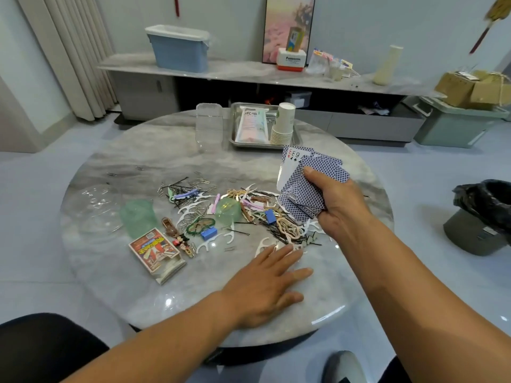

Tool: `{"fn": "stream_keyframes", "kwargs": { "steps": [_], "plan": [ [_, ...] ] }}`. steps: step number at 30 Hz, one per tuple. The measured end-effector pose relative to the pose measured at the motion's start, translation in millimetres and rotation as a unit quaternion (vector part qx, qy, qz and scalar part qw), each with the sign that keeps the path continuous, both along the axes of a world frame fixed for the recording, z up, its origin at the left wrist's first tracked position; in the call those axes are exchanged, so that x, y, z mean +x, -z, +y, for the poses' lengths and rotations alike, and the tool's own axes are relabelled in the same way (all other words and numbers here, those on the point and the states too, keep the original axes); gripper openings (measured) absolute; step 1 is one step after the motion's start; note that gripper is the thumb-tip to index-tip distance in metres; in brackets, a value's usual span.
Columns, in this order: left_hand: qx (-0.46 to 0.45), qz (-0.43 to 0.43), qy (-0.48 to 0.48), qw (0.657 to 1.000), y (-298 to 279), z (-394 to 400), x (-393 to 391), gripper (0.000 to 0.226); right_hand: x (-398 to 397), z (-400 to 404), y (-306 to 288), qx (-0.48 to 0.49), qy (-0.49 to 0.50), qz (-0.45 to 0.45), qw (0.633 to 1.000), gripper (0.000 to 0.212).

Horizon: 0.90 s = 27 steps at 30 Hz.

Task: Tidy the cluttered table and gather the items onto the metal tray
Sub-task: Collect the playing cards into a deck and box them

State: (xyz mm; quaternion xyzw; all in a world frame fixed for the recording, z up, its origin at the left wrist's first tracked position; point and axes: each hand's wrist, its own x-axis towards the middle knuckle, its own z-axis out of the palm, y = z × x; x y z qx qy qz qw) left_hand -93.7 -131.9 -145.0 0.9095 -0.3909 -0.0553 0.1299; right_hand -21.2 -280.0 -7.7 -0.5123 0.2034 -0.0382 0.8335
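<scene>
My right hand [336,201] grips an untidy stack of blue-backed playing cards [302,186] above the right side of the round marble table [210,294]. Flat on the table near the front lies my left hand [266,283], its fingertips touching floss picks at the edge of the clutter. The metal tray [235,125] stands at the far side, holding a white packet [252,123] and a stack of paper cups [282,124]. A red card box [156,254] lies open at the left front. Hairpins, paper clips, floss picks and clips [210,208] are strewn across the middle.
A clear plastic box [209,121] stands left of the tray. Two green plastic cups [138,218] and a clear lid [95,208] lie on the left. A black-bagged bin [482,217] stands on the floor to the right. A low cabinet [249,76] runs behind the table.
</scene>
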Motion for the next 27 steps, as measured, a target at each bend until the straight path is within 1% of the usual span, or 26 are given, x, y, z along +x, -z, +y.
{"fn": "stream_keyframes", "kwargs": {
  "steps": [3, 6, 9, 11, 12, 13, 14, 15, 16, 17, 18, 19, 20, 21, 22, 23, 24, 25, 26, 27],
  "plan": [
    [0.028, -0.009, -0.035, 0.999, 11.4, 0.1, 16.9, 0.058, -3.2, 2.0, 1.3, -0.022, 0.0, -0.012, 1.0, 0.04],
    [-0.001, -0.037, -0.103, 0.994, 17.2, 7.3, 44.0, 0.052, -3.8, -2.5, -0.5, -0.019, -0.011, -0.013, 1.0, 0.035],
    [-0.009, -0.067, -0.179, 0.982, 17.7, 30.2, 73.7, 0.049, -5.9, -6.9, -2.6, -0.028, -0.033, -0.013, 0.999, 0.039],
    [0.005, -0.087, -0.205, 0.975, 15.8, 48.2, 88.7, 0.05, -9.1, -9.0, 0.1, -0.072, -0.069, -0.024, 0.995, 0.04],
    [0.007, -0.099, -0.207, 0.973, 14.9, 56.7, 93.1, 0.048, -11.2, -9.6, 2.0, -0.109, -0.092, -0.03, 0.989, 0.041],
    [0.001, -0.109, -0.203, 0.973, 14.3, 63.4, 95.2, 0.047, -13.2, -10.8, 4.2, -0.169, -0.119, -0.039, 0.978, 0.042],
    [-0.015, -0.112, -0.197, 0.974, 13.0, 70.1, 94.0, 0.048, -15.8, -10.7, 6.7, -0.254, -0.149, -0.053, 0.954, 0.042],
    [-0.049, -0.105, -0.195, 0.974, 12.7, 73.3, 92.1, 0.051, -18.2, -10.7, 9.6, -0.344, -0.18, -0.069, 0.919, 0.04],
    [-0.103, -0.087, -0.206, 0.969, 12.2, 74.4, 89.0, 0.054, -20.5, -9.6, 13.5, -0.419, -0.213, -0.083, 0.879, 0.038],
    [-0.178, -0.057, -0.234, 0.954, 9.7, 73.3, 84.7, 0.054, -23.9, -6.5, 18.1, -0.47, -0.248, -0.092, 0.842, 0.036],
    [-0.269, -0.026, -0.277, 0.922, 5.0, 70.4, 81.3, 0.05, -27.1, -3.3, 23.9, -0.509, -0.287, -0.098, 0.806, 0.036],
    [-0.357, 0.002, -0.327, 0.875, -2.6, 66.5, 76.7, 0.043, -30.4, 0.7, 31.3, -0.553, -0.323, -0.104, 0.761, 0.038],
    [-0.424, 0.033, -0.368, 0.827, -12.4, 61.8, 71.8, 0.037, -33.0, 4.8, 39.4, -0.605, -0.353, -0.11, 0.705, 0.044],
    [-0.465, 0.066, -0.395, 0.789, -21.6, 56.3, 66.3, 0.033, -35.9, 8.2, 47.9, -0.659, -0.378, -0.112, 0.64, 0.052],
    [-0.488, 0.099, -0.402, 0.769, -29.3, 51.9, 58.8, 0.033, -38.7, 11.5, 56.0, -0.704, -0.395, -0.112, 0.579, 0.062],
    [-0.501, 0.133, -0.395, 0.759, -33.7, 46.6, 49.9, 0.038, -41.0, 13.8, 63.6, -0.733, -0.406, -0.114, 0.534, 0.072],
    [-0.512, 0.166, -0.38, 0.753, -36.2, 41.8, 37.9, 0.047, -43.3, 16.8, 69.2, -0.746, -0.413, -0.118, 0.509, 0.08],
    [-0.517, 0.194, -0.364, 0.75, -34.9, 35.2, 26.8, 0.057, -45.0, 18.5, 72.1, -0.751, -0.413, -0.123, 0.5, 0.085],
    [-0.516, 0.213, -0.354, 0.75, -30.8, 28.2, 16.9, 0.063, -45.3, 19.1, 73.4, -0.753, -0.407, -0.129, 0.5, 0.089],
    [-0.516, 0.224, -0.345, 0.751, -25.9, 22.6, 8.1, 0.062, -45.3, 19.5, 73.2, -0.753, -0.4, -0.136, 0.505, 0.09]
  ]
}}
